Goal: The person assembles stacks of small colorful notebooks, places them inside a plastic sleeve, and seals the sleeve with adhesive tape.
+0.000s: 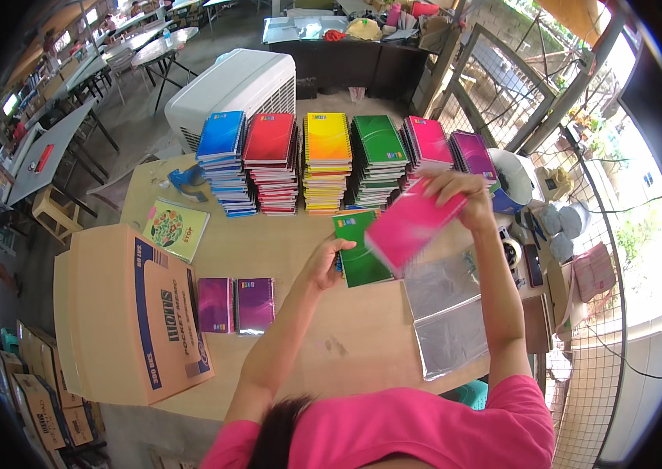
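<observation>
My left hand (326,264) grips a green spiral notebook (364,262) by its left side, thumb on the cover; edges of other notebooks seem to show beneath it. In my right hand (462,194) is a pink notebook (411,225), tilted, slightly blurred and overlapping the green one's right part. Behind them stands a row of notebook stacks: blue (221,134), red (270,139), yellow (327,139), green (379,141), pink (429,141) and purple (473,156). The right hand is just in front of the pink and purple stacks.
A large cardboard box (124,313) stands at the table's left, beside two purple notebooks (255,306). Clear plastic sleeves (449,328) lie near the right forearm. A tape roll (512,252) and small tools line the right edge. A white air cooler (229,86) stands behind the stacks.
</observation>
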`<move>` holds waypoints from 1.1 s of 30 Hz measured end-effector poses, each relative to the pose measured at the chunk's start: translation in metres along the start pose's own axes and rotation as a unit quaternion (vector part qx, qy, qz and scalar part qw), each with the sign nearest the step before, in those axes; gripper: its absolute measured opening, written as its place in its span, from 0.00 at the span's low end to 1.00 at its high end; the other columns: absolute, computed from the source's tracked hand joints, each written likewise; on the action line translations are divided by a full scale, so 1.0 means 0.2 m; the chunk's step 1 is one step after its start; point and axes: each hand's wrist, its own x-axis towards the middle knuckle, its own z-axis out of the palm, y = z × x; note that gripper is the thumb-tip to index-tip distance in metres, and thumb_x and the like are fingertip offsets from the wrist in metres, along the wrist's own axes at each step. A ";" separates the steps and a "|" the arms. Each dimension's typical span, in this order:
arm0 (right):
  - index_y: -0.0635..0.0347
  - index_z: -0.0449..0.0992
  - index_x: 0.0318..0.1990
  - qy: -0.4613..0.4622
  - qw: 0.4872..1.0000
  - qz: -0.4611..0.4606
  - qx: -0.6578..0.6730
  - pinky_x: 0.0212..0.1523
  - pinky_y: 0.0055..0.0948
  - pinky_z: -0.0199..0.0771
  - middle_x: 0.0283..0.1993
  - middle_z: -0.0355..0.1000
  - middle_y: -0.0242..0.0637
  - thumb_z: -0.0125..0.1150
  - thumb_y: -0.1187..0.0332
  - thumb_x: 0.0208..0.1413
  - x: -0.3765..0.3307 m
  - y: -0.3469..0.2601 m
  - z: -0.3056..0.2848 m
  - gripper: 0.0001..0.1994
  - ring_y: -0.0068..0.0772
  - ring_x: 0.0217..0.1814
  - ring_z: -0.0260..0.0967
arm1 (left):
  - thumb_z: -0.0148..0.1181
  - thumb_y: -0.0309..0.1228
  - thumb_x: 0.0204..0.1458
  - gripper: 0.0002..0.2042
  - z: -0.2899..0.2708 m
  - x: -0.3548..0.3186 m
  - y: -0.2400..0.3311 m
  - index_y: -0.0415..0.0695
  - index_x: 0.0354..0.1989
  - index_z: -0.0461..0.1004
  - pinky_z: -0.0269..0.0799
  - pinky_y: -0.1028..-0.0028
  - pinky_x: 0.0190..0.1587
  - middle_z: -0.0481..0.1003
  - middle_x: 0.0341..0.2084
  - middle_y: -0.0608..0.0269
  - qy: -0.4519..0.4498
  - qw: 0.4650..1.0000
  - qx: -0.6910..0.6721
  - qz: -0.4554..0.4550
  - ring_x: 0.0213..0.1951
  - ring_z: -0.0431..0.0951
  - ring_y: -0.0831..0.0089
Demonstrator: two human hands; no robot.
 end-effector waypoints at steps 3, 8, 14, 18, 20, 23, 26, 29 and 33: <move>0.62 0.85 0.29 -0.165 0.984 0.056 0.020 0.69 0.53 0.53 0.49 0.78 0.43 0.51 0.83 0.30 0.02 0.01 0.13 0.18 0.55 0.71 0.57 | 0.52 0.36 0.62 0.23 0.13 -0.01 -0.03 0.41 0.63 0.61 0.77 0.64 0.52 0.73 0.53 0.56 -0.072 0.995 -0.051 -0.042 0.49 0.79 0.67; 0.57 0.86 0.26 -0.209 0.973 0.092 -0.027 0.75 0.53 0.40 0.62 0.72 0.38 0.51 0.82 0.28 0.07 0.14 0.24 0.18 0.54 0.76 0.47 | 0.43 0.52 0.66 0.29 0.18 -0.07 -0.07 0.43 0.66 0.59 0.76 0.63 0.55 0.71 0.57 0.55 -0.158 0.984 -0.078 -0.026 0.56 0.75 0.67; 0.60 0.85 0.28 -0.163 0.969 0.083 0.164 0.75 0.52 0.41 0.62 0.69 0.51 0.59 0.79 0.36 0.05 0.26 0.18 0.11 0.54 0.73 0.54 | 0.37 0.50 0.68 0.27 0.11 -0.09 -0.07 0.45 0.67 0.57 0.76 0.67 0.55 0.70 0.59 0.58 -0.136 0.988 -0.072 0.005 0.55 0.75 0.70; 0.61 0.85 0.36 0.006 0.998 0.048 0.045 0.70 0.49 0.56 0.59 0.71 0.49 0.63 0.80 0.40 -0.03 0.16 0.17 0.13 0.52 0.69 0.61 | 0.38 0.51 0.68 0.28 0.11 -0.14 -0.05 0.44 0.67 0.57 0.76 0.68 0.53 0.70 0.58 0.59 -0.021 0.999 -0.039 0.028 0.54 0.76 0.70; 0.60 0.84 0.39 0.095 0.986 0.059 -0.122 0.67 0.47 0.62 0.56 0.73 0.48 0.64 0.82 0.40 -0.09 0.07 0.27 0.16 0.50 0.65 0.65 | 0.39 0.51 0.67 0.28 0.12 -0.16 -0.04 0.44 0.67 0.58 0.76 0.66 0.54 0.70 0.58 0.58 0.050 0.996 -0.031 0.066 0.54 0.76 0.68; 0.57 0.83 0.42 0.168 0.911 0.018 -0.376 0.61 0.44 0.68 0.49 0.75 0.44 0.68 0.81 0.38 -0.26 -0.04 0.57 0.19 0.45 0.56 0.72 | 0.39 0.53 0.66 0.29 0.14 -0.15 -0.10 0.44 0.66 0.60 0.74 0.62 0.56 0.70 0.58 0.56 0.070 0.987 -0.060 0.132 0.56 0.75 0.64; 0.56 0.82 0.42 -0.024 0.893 -0.036 -0.448 0.57 0.44 0.71 0.43 0.74 0.40 0.72 0.75 0.37 -0.30 -0.13 0.79 0.19 0.44 0.47 0.74 | 0.33 0.61 0.63 0.36 0.16 -0.16 -0.14 0.41 0.66 0.59 0.75 0.61 0.55 0.70 0.58 0.53 -0.013 0.971 -0.128 0.202 0.56 0.74 0.61; 0.56 0.82 0.42 -0.073 0.929 0.025 -0.363 0.53 0.44 0.73 0.46 0.74 0.41 0.72 0.72 0.41 -0.25 -0.14 0.73 0.16 0.45 0.52 0.72 | 0.30 0.69 0.58 0.44 0.10 -0.15 -0.14 0.41 0.68 0.55 0.74 0.59 0.56 0.66 0.61 0.49 -0.011 0.975 -0.095 0.199 0.57 0.73 0.58; 0.58 0.80 0.37 -0.125 0.901 0.005 -0.416 0.59 0.44 0.68 0.46 0.75 0.36 0.70 0.67 0.44 -0.12 -0.03 0.75 0.12 0.42 0.56 0.69 | 0.35 0.60 0.64 0.36 0.17 -0.19 -0.06 0.39 0.67 0.56 0.76 0.58 0.54 0.68 0.59 0.50 -0.113 0.965 -0.133 0.196 0.57 0.74 0.58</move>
